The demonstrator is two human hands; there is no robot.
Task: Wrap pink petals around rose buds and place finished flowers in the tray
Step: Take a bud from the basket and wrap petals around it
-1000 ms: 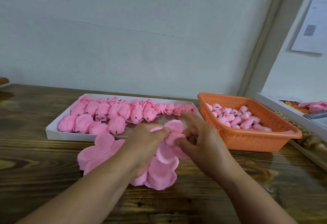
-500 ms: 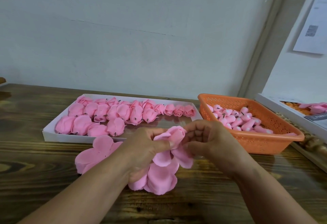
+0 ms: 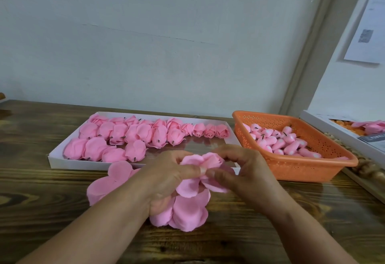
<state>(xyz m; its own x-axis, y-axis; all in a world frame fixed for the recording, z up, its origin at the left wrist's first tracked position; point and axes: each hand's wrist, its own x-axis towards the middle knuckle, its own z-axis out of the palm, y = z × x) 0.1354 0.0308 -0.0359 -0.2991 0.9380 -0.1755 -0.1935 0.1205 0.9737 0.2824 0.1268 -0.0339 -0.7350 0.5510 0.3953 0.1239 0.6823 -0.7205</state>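
Note:
Above the wooden table both hands hold one pink rose (image 3: 205,160) with loose petals hanging below it. My left hand (image 3: 168,177) pinches its left side and my right hand (image 3: 242,171) pinches its right side, thumbs nearly meeting. The bud inside is hidden by petals and fingers. Loose pink petals (image 3: 188,209) lie under my hands, with another petal piece (image 3: 108,182) to the left. Behind them a white tray (image 3: 60,162) holds several finished pink flowers (image 3: 133,134).
An orange plastic basket (image 3: 302,169) of pink rose buds (image 3: 279,140) stands to the right of the tray. A white box (image 3: 333,130) with orange and pink flowers sits at the far right edge. A pale wall rises behind the table.
Both hands have lifted the flower off the petal pile and closed the petals in around the bud. The thumbs have come together at its front.

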